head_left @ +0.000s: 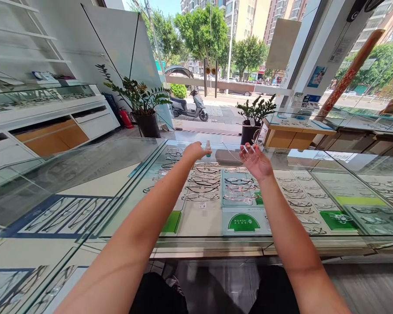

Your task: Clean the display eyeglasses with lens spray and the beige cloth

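- Over the glass counter (212, 237), in the head view, both bare forearms extend forward from the lower edge.
- Right hand (258, 165): palm turned up, fingers curled and grasping a pair of glasses (257, 136) with a thin frame.
- Position of the glasses: raised above the far part of the counter; one lens stands above the fingertips, and one thin side arm points left toward the bottle.
- Left hand (195, 151): at the small bottle (208, 143), thumb across its body. The other fingers are hidden; whether they grasp the bottle cannot be told.
- Bottle: upright, pale top, blue-green lower part, left of the glasses and apart from them.
- Beneath the counter glass, between the forearms: rows of eyeglass frames (203, 189), a pale tray (225, 201) with more frames, and a green half-round sign (244, 223) nearer the front edge.
- Beyond the counter: a large potted plant (147, 124) at left, a smaller potted plant (249, 129) behind the right hand, and a parked scooter (193, 106) outside.
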`<control>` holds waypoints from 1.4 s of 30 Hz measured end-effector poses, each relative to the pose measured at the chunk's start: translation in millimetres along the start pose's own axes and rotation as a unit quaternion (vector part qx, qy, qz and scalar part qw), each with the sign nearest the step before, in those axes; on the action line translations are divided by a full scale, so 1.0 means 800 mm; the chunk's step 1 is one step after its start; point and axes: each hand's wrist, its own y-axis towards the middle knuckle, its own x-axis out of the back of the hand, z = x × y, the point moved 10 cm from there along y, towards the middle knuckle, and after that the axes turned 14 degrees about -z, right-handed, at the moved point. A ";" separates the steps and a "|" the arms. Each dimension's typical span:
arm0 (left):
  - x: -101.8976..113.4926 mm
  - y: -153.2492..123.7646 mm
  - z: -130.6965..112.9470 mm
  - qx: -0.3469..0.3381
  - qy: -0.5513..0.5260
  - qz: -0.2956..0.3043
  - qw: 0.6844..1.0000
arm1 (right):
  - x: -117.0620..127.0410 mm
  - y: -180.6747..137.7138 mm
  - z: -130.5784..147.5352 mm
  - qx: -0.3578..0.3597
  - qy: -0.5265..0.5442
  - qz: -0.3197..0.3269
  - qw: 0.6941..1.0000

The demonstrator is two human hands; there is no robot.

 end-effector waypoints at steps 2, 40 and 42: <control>-0.014 0.021 -0.004 -0.001 -0.010 0.012 1.000 | 0.001 0.001 0.000 0.011 -0.015 0.006 1.000; 0.026 -0.171 -0.068 0.057 -0.681 0.216 0.697 | -0.059 -0.044 -0.018 -0.061 0.009 0.055 0.997; 0.026 -0.172 -0.072 0.065 -0.692 0.237 0.679 | -0.059 -0.046 -0.022 -0.067 -0.002 0.057 0.996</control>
